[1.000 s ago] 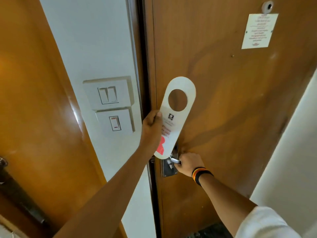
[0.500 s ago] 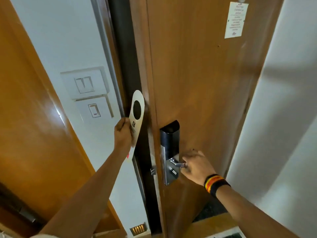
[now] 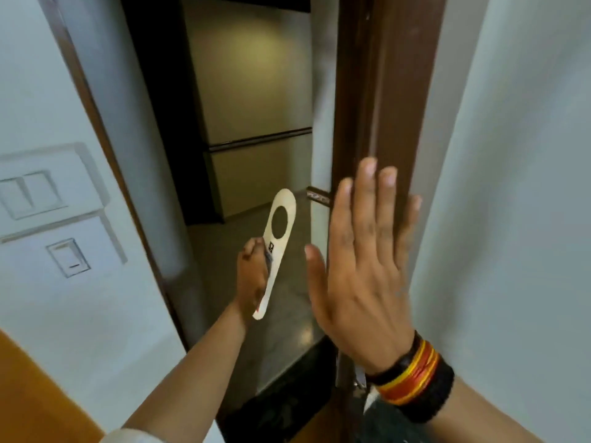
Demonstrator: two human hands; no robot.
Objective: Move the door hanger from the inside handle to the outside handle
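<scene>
My left hand (image 3: pixel 252 276) grips the white door hanger (image 3: pixel 277 247) by its lower half. The hanger's round hole points up, and it is held out in the open doorway. My right hand (image 3: pixel 364 276) is flat with fingers spread, pressed against the dark edge of the open door (image 3: pixel 383 107). That wrist wears a black, red and yellow band. A bit of metal lock hardware (image 3: pixel 358 375) shows just below the wrist; neither door handle is clearly in view.
Wall switches (image 3: pixel 38 215) sit on the white wall at left, beside the brown door frame (image 3: pixel 105 148). A corridor with a beige wall and dark rail (image 3: pixel 256 139) lies beyond the doorway. A white wall (image 3: pixel 511 219) is on the right.
The door has swung wide open, showing the corridor. My right hand left the inside handle and now lies flat on the door's edge. My left hand carried the hanger into the doorway.
</scene>
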